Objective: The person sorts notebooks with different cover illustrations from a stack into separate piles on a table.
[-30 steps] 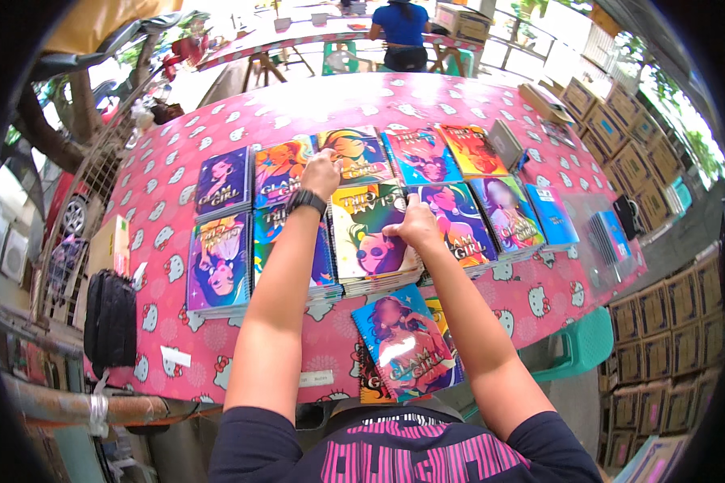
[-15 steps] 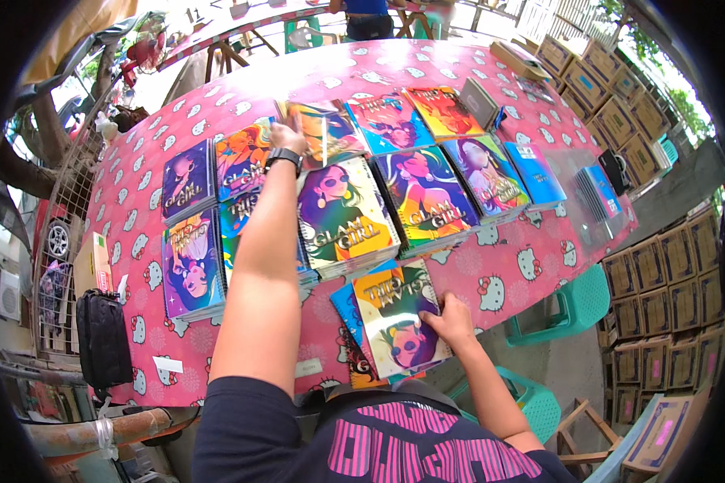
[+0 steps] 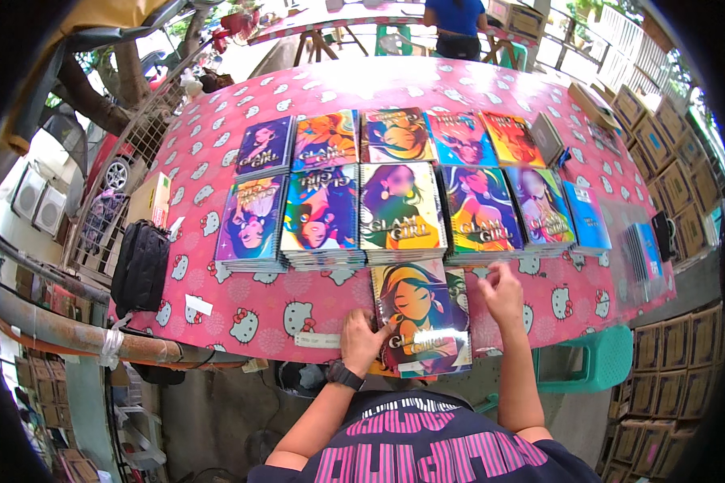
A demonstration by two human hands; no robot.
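A spiral notebook (image 3: 411, 302) with a yellow-haired figure on its cover tops a small, uneven pile at the table's near edge. My left hand (image 3: 364, 341), a dark watch on its wrist, grips the pile's left edge, thumb over the top cover. Just right of the pile, my right hand (image 3: 503, 296) hovers with loosely bent fingers apart and nothing visible in them. Beyond lie two rows of notebook stacks, among them a white-covered stack (image 3: 401, 209) in the middle and a purple one (image 3: 251, 221) at the near left.
A pink patterned cloth covers the table (image 3: 258, 310). At left sit a black bag (image 3: 139, 266) and a carton (image 3: 147, 201). Blue notebooks (image 3: 643, 249) lie far right, near a green stool (image 3: 592, 362). Stacked cartons (image 3: 677, 354) line the right; a person (image 3: 457, 28) is at the far table.
My left hand has come back from the far row to the near pile. A yellow-haired notebook now tops that pile. My right hand has let go and moved off to the right.
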